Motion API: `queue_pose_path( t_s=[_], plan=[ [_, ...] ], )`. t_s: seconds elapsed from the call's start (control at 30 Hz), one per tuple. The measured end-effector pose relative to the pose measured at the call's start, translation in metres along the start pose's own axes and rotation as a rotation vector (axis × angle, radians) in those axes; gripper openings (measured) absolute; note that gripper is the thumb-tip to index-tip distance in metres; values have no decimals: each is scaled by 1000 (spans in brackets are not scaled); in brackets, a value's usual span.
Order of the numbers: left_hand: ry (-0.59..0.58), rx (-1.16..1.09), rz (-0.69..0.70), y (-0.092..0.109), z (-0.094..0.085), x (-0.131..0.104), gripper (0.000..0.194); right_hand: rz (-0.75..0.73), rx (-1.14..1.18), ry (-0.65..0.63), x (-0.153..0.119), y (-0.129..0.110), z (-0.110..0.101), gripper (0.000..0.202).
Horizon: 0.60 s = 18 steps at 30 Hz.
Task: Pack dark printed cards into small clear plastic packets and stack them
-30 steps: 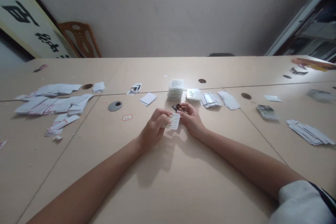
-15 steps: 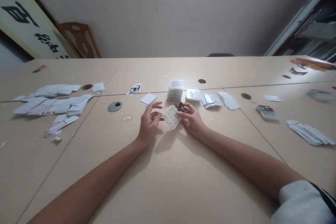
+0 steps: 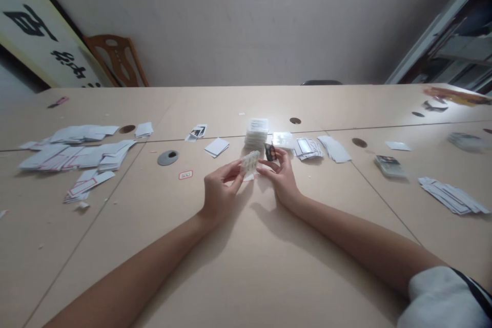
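Note:
My left hand [image 3: 219, 190] grips a small clear plastic case [image 3: 249, 162] by its left side, tilted up above the table. Pinched in the fingers of my right hand [image 3: 285, 180] is a small dark picture card [image 3: 270, 152]. The right thumb points at the case's right edge; whether it touches is unclear. A white slip with a red edge [image 3: 249, 178] shows just under the case. Behind my hands stand a stack of clear cases [image 3: 257, 133] and a lower clear case [image 3: 283, 140].
White cards [image 3: 217, 147] and photo cards [image 3: 196, 132] lie left of centre, with large piles of white paper [image 3: 77, 156] further left. To the right are fanned cards [image 3: 333, 148], a case with a dark picture [image 3: 389, 166] and more cards [image 3: 453, 195]. A grey grommet [image 3: 168, 158] sits in the table.
My left hand has closed on the case, which was in my right hand. The case has turned more upright. My right hand keeps the dark card, now raised beside the case.

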<state>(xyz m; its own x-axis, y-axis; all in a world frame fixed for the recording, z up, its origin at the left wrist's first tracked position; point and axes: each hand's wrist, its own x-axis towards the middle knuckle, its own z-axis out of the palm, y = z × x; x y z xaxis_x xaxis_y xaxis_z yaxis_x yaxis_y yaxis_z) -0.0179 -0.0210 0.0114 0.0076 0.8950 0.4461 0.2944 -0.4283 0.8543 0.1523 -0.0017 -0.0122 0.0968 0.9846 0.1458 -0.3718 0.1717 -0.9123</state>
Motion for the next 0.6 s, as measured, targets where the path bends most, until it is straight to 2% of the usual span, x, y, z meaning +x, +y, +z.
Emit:
queue_pose_path(
  t_s=[0.07, 0.13, 0.23, 0.37, 0.6],
  plan=[
    [29, 161, 177, -1, -1, -2, 25, -23, 3, 8, -5, -3, 3, 71],
    [2, 283, 330, -2, -1, -4, 25, -23, 22, 3, -9, -5, 6, 73],
    [-70, 347, 446, -3, 0, -6, 27, -9, 50, -29, -13, -7, 9, 75],
    [-104, 342, 482, -2, 0, -6, 27, -7, 74, -38, -17, -9, 12, 71],
    [-172, 378, 444, -4, -2, -5, 32, 49, 123, 1, -16, -9, 14, 69]
  ],
)
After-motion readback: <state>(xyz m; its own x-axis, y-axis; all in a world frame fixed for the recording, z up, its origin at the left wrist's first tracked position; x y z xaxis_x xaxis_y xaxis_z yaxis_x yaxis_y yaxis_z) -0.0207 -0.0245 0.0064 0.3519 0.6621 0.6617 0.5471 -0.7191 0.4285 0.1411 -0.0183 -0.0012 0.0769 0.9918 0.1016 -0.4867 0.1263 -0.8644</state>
